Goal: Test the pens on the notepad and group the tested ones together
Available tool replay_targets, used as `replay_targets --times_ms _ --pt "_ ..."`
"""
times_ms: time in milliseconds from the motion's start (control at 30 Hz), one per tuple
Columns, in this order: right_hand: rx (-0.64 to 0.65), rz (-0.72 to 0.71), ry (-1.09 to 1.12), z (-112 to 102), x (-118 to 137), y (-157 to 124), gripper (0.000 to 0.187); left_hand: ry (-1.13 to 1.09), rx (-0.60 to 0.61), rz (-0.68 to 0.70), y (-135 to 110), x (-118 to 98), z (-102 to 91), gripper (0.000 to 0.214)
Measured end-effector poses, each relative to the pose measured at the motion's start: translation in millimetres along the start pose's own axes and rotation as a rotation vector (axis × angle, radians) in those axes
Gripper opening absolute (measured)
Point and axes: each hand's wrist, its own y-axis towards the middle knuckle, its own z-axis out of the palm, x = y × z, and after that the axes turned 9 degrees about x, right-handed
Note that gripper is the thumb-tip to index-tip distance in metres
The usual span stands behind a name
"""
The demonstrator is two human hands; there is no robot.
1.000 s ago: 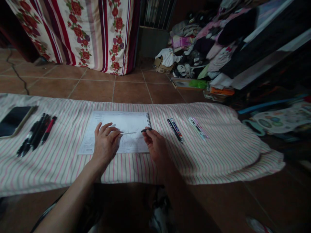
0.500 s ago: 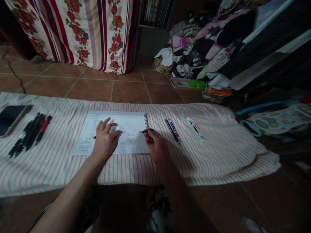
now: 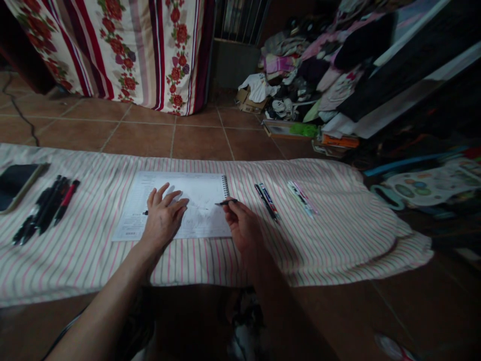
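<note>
Head view. Right hand (image 3: 242, 225): closed in a narrow pinch on a short dark pen piece (image 3: 228, 202), held at the spiral (image 3: 225, 185) side of the notebook (image 3: 199, 188); contact with the page, cannot tell. Narrow end toward the left hand (image 3: 164, 215).

Left hand: over the page, fingers fanned, thumb and forefinger close together. Pinching something or bare: cannot tell. Just ahead of the fingertips, a thin mark (image 3: 205, 208) with a dark end, too faint to class as part or ink. Past the outer edge of the same hand, a small black tip (image 3: 145, 213), remainder hidden.

Around: striped cloth (image 3: 338, 225) beneath; phone (image 3: 17, 183), black pens (image 3: 48, 205) and red pen (image 3: 68, 197) off left; dark pair of pens (image 3: 265, 202) and pale pair of pens (image 3: 300, 199) off right.

Handling, by judgement: keep the pinch light, against rolling or slipping. Work low over the pale page, for easy sight of small dark parts. Steady the notebook with the left palm. Stay clear of the spiral, against snagging.
</note>
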Motion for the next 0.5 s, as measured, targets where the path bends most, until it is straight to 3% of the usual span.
replay_targets --times_ms 233,367,500 --pt "-0.012 -0.033 -0.128 -1 -2 2 0.025 -0.024 -0.011 -0.025 -1 -2 -4.4 0.024" --pt "0.018 -0.098 -0.336 -7 -3 3 0.041 -0.040 -0.001 -0.048 -4 0 -8.8 0.026" --pt "0.068 -0.157 -0.579 -15 -6 7 0.043 -0.049 -0.013 -0.036 -8 8 -12.5 0.028"
